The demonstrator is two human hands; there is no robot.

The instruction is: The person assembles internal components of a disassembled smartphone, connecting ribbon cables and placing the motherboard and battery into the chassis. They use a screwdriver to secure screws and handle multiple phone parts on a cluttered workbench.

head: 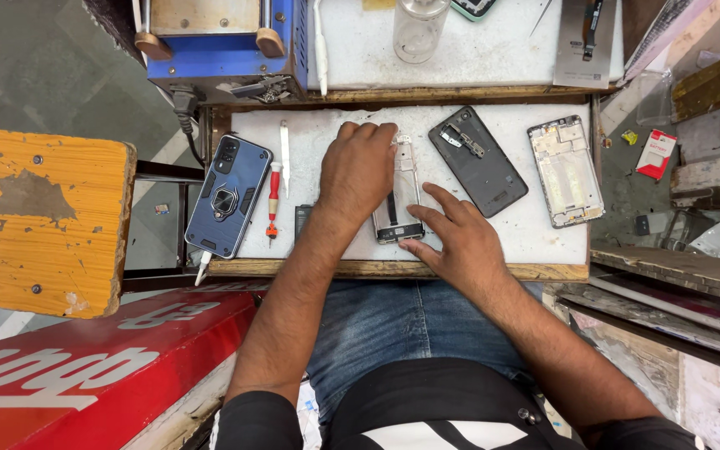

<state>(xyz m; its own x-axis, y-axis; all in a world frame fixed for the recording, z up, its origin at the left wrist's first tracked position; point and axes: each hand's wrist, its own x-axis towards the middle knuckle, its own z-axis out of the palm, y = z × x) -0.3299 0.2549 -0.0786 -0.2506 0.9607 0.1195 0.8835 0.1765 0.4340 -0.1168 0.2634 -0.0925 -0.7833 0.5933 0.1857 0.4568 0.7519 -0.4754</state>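
Black shirt and blue jeans of the seated person fill the bottom of the head view, both forearms reaching up to a white table [535, 229] with a wooden front edge. Left hand [358, 169] lies palm down over the upper part of an opened phone [399, 208], fingers curled loosely at its top end, pressing it flat rather than gripping. Right hand [456, 237] rests just beside the phone's lower right corner, fingers spread, fingertips touching its bottom edge; nothing held. Opened phone sits upright at the table's centre front, bare frame showing. Right of it a dark grey back cover [477, 161] lies tilted, and further right a white phone frame [566, 171], near but apart from it. Left of the hands: red-handled screwdriver [273, 200], a white pry tool [284, 154] just above and beside it, then a phone in a blue rugged case [228, 197] overhanging the table's left edge. Upper shelf carries a blue machine [225, 46] and a clear jar [418, 29]. Worn orange stool [43, 221] stands at far left, a red signboard [102, 367] below it.
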